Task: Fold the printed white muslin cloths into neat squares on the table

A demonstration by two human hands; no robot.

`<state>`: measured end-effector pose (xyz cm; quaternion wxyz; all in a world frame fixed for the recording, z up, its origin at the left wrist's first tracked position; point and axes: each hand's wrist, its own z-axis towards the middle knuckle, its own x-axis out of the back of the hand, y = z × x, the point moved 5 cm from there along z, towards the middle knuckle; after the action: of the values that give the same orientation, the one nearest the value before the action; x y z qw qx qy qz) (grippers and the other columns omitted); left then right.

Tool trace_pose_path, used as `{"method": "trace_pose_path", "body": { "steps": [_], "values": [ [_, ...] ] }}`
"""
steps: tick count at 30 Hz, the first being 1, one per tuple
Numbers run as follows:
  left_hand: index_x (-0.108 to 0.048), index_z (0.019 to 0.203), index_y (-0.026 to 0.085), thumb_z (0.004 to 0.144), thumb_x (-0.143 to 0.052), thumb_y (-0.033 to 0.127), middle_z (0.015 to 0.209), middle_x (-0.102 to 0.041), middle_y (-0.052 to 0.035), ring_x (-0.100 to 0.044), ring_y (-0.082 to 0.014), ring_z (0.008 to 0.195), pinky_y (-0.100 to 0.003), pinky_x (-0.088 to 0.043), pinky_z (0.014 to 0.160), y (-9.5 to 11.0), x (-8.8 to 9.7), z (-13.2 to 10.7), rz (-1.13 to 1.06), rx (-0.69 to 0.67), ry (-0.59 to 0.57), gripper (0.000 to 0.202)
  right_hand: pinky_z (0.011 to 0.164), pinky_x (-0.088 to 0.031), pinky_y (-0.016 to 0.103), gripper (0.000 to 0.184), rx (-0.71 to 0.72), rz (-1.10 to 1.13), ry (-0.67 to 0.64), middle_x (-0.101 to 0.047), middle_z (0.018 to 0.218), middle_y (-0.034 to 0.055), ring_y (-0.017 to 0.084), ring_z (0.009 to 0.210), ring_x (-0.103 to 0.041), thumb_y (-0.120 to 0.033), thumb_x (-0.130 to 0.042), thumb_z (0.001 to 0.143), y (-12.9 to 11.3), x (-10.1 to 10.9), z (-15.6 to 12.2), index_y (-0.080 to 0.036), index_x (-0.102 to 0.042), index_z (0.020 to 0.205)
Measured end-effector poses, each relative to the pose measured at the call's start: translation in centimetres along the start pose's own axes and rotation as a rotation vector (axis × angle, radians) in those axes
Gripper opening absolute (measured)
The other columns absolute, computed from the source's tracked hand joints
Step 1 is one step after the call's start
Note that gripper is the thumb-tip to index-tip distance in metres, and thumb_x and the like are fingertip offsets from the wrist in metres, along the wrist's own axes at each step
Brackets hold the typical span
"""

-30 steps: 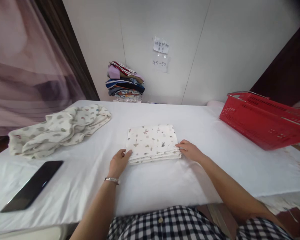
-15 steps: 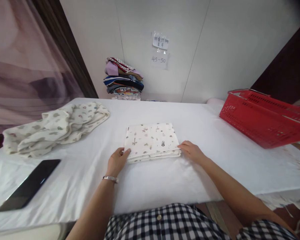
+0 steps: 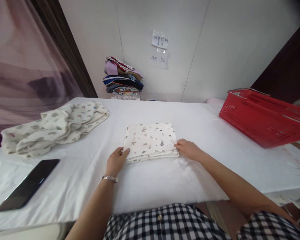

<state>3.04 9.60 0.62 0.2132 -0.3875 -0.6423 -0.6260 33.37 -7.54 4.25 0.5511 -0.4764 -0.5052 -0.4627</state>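
Note:
A white cloth (image 3: 151,140) with small printed figures lies folded into a layered rectangle on the white-covered table (image 3: 150,186). At its near left corner, my left hand (image 3: 116,160) pinches the edge, thumb on top and fingers at the side. My right hand (image 3: 188,149) is closed on the right edge close to the near corner, fingertips against the layers. The folded layers show along the near side.
A crumpled printed cloth (image 3: 57,128) lies at the left, with a black phone-like slab (image 3: 27,185) nearer me. A red plastic basket (image 3: 262,121) stands at the right. Behind the table's far edge rises a stack of folded fabrics (image 3: 123,80) by the wall.
My right hand has shifted slightly up and to the left along the cloth's right edge. My left hand keeps its place at the left corner.

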Motion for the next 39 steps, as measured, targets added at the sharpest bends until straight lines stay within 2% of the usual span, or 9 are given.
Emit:
{"method": "trace_pose_path", "body": {
  "steps": [5, 9, 14, 20, 25, 30, 39],
  "values": [
    [-0.058, 0.099, 0.021, 0.073, -0.044, 0.060, 0.077, -0.065, -0.0024, -0.060, -0.0198, 0.074, -0.027, -0.040, 0.060, -0.1, -0.1, 0.1, -0.002, -0.022, 0.002, 0.049, 0.066, -0.039, 0.028, 0.016, 0.031, -0.124, -0.041, -0.057, 0.093, 0.0069, 0.019, 0.087, -0.049, -0.014, -0.049, 0.082, -0.1, -0.7, 1.2, -0.021, -0.061, 0.090],
    [-0.058, 0.099, 0.021, 0.072, -0.045, 0.059, 0.079, -0.065, -0.0022, -0.060, -0.0195, 0.076, -0.026, -0.040, 0.061, -0.1, 0.0, 0.1, -0.006, -0.006, 0.004, 0.049, 0.069, -0.040, 0.029, 0.018, 0.046, -0.124, -0.032, -0.056, 0.095, 0.0081, 0.019, 0.089, -0.049, -0.015, -0.046, 0.084, 0.1, -0.7, 1.4, -0.020, -0.061, 0.092],
    [-0.058, 0.099, 0.021, 0.072, -0.046, 0.058, 0.083, -0.065, -0.0032, -0.061, -0.0200, 0.077, -0.027, -0.041, 0.062, 0.1, 0.1, 0.0, -0.006, 0.001, -0.001, 0.047, 0.069, -0.041, 0.030, 0.027, 0.039, -0.075, 0.094, -0.056, 0.100, 0.0088, 0.019, 0.088, -0.049, -0.015, -0.039, 0.084, 0.9, -0.2, -0.5, -0.020, -0.058, 0.103],
    [-0.058, 0.099, 0.022, 0.071, -0.046, 0.059, 0.085, -0.065, -0.0035, -0.060, -0.0210, 0.081, -0.028, -0.041, 0.063, -0.1, -0.1, 0.2, 0.011, 0.011, 0.005, 0.048, 0.070, -0.042, 0.031, 0.031, 0.087, -0.022, 0.154, -0.056, 0.096, 0.0095, 0.019, 0.086, -0.049, -0.015, -0.037, 0.085, 1.0, -1.5, -2.1, -0.020, -0.056, 0.109],
    [-0.059, 0.098, 0.022, 0.072, -0.046, 0.059, 0.084, -0.065, -0.0029, -0.060, -0.0202, 0.080, -0.027, -0.041, 0.063, -0.1, -0.1, 0.1, 0.015, 0.001, 0.018, 0.047, 0.071, -0.042, 0.033, 0.033, 0.091, -0.038, 0.141, -0.056, 0.100, 0.0110, 0.020, 0.087, -0.049, -0.016, -0.035, 0.086, 0.6, -1.6, -2.3, -0.018, -0.053, 0.113],
    [-0.058, 0.100, 0.021, 0.072, -0.045, 0.059, 0.081, -0.065, -0.0025, -0.060, -0.0200, 0.078, -0.027, -0.041, 0.062, 0.1, -0.1, 0.0, 0.011, 0.002, 0.013, 0.049, 0.075, -0.044, 0.035, 0.038, 0.127, 0.033, 0.107, -0.053, 0.109, 0.0116, 0.022, 0.094, -0.048, -0.021, -0.042, 0.083, 0.3, -1.3, -2.6, -0.018, -0.047, 0.121],
    [-0.058, 0.100, 0.022, 0.072, -0.046, 0.059, 0.079, -0.065, -0.0020, -0.060, -0.0198, 0.076, -0.027, -0.040, 0.062, -0.1, -0.2, 0.0, 0.000, 0.003, 0.004, 0.048, 0.074, -0.044, 0.034, 0.032, 0.130, -0.002, 0.066, -0.055, 0.104, 0.0106, 0.021, 0.093, -0.049, -0.023, -0.037, 0.087, 0.5, -1.1, -1.9, -0.019, -0.051, 0.116]
  ]
}}
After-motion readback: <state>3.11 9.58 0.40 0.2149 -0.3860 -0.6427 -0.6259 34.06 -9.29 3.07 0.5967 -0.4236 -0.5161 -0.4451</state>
